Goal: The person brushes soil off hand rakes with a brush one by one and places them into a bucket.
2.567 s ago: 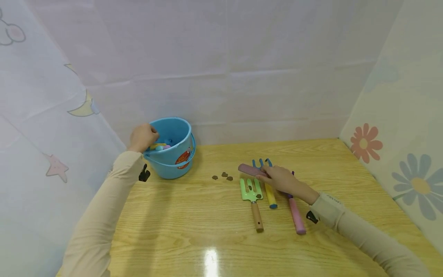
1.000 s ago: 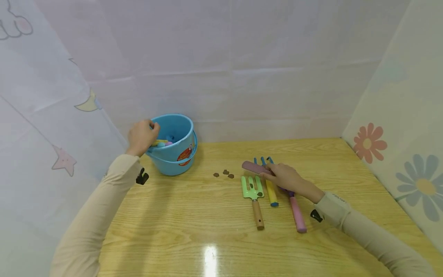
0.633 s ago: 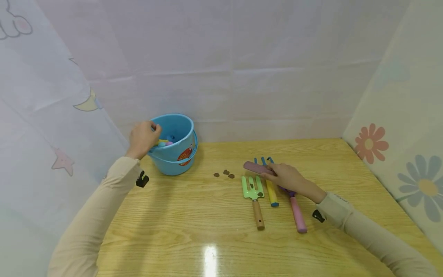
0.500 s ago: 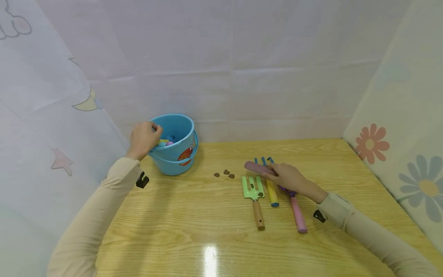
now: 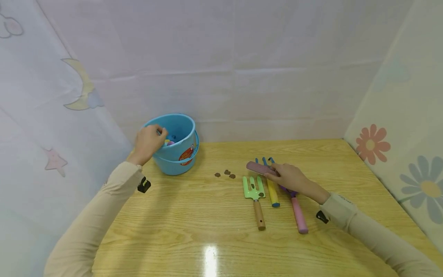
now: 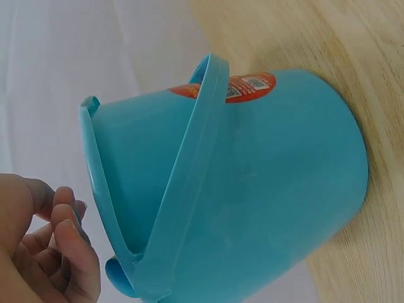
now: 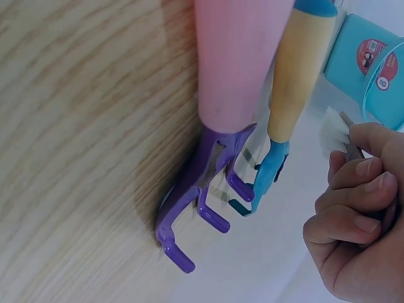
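Note:
My right hand (image 5: 290,179) grips a brush with a mauve back (image 5: 257,168); its white bristles (image 7: 333,134) show in the right wrist view. The brush is over a yellow-handled blue hand rake (image 5: 272,194). Beside that lies a purple hand rake with a pink handle (image 5: 299,215). My left hand (image 5: 149,142) is at the near-left rim of a blue bucket (image 5: 169,166), fingers loosely curled with nothing in them in the left wrist view. Small coloured things (image 5: 170,142) sit inside the bucket, partly hidden by the hand.
A green hand fork with a wooden handle (image 5: 258,215) lies left of the rakes, dark brown bits on it. Several brown crumbs (image 5: 227,172) are on the wooden table (image 5: 194,219) between bucket and fork. Printed cloth walls (image 5: 277,96) surround the table.
My left hand has moved right along the bucket's near rim, covering more of its contents. My right hand keeps its grip on the brush and has hardly moved.

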The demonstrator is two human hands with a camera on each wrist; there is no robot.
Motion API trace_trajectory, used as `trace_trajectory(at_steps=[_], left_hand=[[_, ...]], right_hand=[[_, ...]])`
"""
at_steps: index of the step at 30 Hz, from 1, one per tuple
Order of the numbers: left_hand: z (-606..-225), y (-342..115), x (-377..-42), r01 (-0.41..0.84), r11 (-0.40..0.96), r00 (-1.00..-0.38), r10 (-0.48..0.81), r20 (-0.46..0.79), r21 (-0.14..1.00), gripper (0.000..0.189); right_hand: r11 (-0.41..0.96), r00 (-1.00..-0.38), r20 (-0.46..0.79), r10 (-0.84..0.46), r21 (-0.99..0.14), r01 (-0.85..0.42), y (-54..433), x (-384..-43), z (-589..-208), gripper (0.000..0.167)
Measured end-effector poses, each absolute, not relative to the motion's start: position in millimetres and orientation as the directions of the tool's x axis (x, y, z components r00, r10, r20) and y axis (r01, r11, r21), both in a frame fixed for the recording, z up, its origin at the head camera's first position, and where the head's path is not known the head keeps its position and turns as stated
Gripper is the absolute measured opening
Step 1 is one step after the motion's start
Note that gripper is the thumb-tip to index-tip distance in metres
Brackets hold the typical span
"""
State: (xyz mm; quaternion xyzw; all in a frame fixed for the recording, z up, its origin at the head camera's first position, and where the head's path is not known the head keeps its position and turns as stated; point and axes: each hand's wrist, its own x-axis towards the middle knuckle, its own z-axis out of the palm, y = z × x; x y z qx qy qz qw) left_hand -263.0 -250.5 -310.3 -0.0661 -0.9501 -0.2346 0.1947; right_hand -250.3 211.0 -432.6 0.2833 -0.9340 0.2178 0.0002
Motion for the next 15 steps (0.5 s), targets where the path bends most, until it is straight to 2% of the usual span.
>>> trace_trajectory(at_steps=[15], left_hand=[[-326, -221, -248, 0.364, 0.835, -0.856, 0.126, 0.501, 0.412, 0.027]], right_hand=[[0.747, -0.839, 0.16, -0.52, -0.391, -0.538, 222, -250, -430, 0.027]])
